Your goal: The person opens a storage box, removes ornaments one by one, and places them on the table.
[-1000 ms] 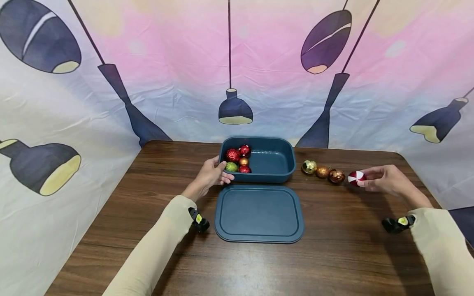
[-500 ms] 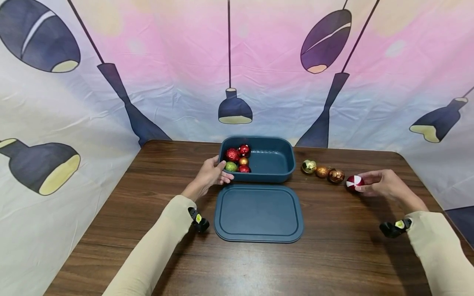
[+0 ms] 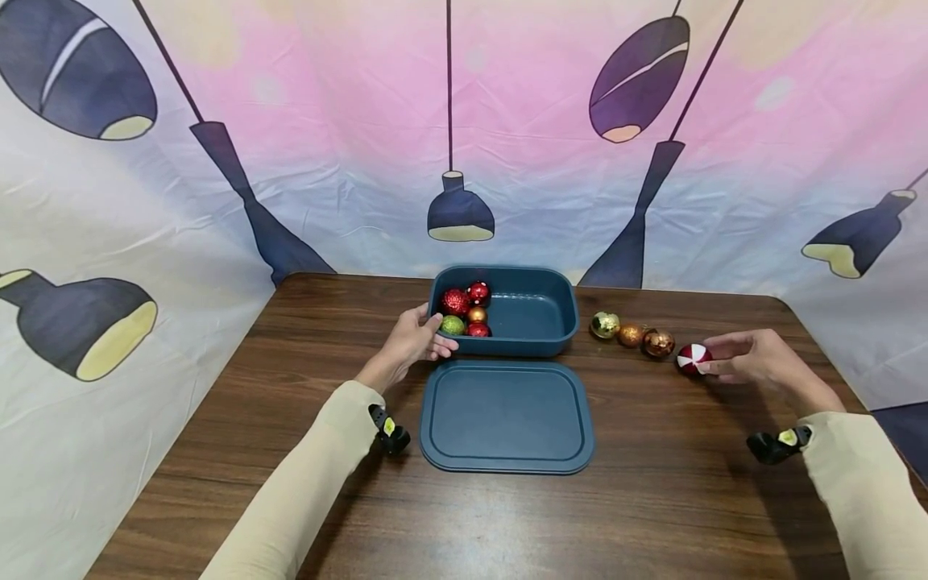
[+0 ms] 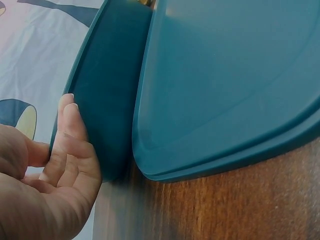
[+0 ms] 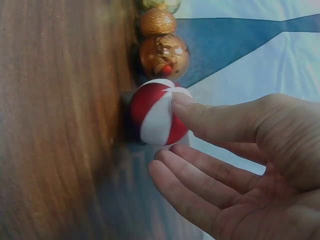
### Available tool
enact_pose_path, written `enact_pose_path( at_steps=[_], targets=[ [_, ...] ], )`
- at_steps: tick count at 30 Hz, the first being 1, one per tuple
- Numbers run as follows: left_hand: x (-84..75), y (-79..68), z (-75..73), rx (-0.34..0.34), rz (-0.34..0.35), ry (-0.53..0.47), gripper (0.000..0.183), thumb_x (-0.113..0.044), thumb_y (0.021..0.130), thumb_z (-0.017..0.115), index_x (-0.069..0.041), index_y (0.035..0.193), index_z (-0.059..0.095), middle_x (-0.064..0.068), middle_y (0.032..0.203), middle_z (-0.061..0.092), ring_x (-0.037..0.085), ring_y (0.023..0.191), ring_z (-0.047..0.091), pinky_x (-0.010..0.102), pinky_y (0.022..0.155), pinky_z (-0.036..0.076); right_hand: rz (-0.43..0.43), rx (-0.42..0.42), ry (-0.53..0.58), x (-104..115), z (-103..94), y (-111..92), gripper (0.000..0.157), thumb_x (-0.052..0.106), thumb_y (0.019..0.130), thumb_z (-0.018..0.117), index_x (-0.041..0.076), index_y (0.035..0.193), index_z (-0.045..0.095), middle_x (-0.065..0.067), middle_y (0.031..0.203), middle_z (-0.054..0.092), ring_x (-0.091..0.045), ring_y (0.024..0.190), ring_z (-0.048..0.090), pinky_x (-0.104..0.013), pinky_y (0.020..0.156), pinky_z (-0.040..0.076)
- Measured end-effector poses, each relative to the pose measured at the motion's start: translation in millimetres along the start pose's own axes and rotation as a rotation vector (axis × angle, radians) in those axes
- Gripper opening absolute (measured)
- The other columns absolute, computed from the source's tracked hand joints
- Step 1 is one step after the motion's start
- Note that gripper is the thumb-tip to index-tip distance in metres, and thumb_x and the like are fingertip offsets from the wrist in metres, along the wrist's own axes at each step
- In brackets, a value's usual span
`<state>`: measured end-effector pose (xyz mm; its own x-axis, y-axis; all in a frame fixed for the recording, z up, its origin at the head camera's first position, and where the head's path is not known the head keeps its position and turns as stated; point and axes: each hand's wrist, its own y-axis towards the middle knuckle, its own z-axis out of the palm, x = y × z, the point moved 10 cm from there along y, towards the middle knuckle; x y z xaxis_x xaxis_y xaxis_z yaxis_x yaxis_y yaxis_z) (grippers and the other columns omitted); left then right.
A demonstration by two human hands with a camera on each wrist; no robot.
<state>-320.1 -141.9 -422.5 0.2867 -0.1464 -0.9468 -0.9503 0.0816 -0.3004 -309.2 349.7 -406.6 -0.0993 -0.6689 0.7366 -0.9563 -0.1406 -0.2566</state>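
My left hand holds the left front corner of a blue-green rectangular box, thumb at the rim and fingers along the outer wall. In the left wrist view those fingers lie against the side of the box. Far to the right, my right hand pinches a red-and-white striped Christmas bauble low at the table. The right wrist view has the thumb on this bauble, with several fingers spread below it. Three more baubles line up beside it: copper, orange and gold.
Several red, green and gold baubles are gathered at the left end inside the box. A flat matching lid lies on the wooden table in front of it. Behind the table hangs a printed cloth.
The striped bauble in my right hand has come slightly nearer and left, down beside the copper one, then stayed there. My left hand and the box have kept their place.
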Motion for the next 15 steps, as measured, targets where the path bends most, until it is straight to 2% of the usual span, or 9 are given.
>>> enact_pose_path(
  at_steps=[3,7,15],
  targets=[
    [0.3,0.7,-0.3,0.004,-0.001,-0.007,0.06,-0.024,0.112,0.041,-0.012,0.164,0.013,0.015,0.084,0.076,0.013,0.061,0.07,0.02,0.056,0.051,-0.034,0.022,-0.019,5,-3.5,-2,0.059,0.001,0.091,0.072,-0.022,0.138,0.045,-0.04,0.126,0.058,-0.024,0.09,0.074,-0.041,0.078,0.06],
    [0.6,1.2,-0.8,0.008,-0.003,-0.017,0.06,-0.024,0.112,0.041,-0.013,0.164,0.013,0.014,0.083,0.075,0.015,0.061,0.071,0.021,0.055,0.051,-0.043,0.016,-0.044,13,-11.0,-3,0.058,0.001,0.093,0.07,-0.02,0.14,0.044,-0.04,0.132,0.054,-0.019,0.088,0.074,-0.039,0.077,0.06],
    [0.9,0.6,-0.5,0.01,-0.004,-0.014,0.06,-0.024,0.112,0.041,-0.013,0.164,0.014,0.014,0.082,0.075,0.015,0.061,0.071,0.021,0.055,0.051,-0.053,-0.083,-0.138,46,-23.4,1,0.07,0.038,0.086,0.083,-0.005,0.136,0.06,-0.026,0.126,0.066,-0.015,0.088,0.072,-0.03,0.073,0.058]
  ],
)
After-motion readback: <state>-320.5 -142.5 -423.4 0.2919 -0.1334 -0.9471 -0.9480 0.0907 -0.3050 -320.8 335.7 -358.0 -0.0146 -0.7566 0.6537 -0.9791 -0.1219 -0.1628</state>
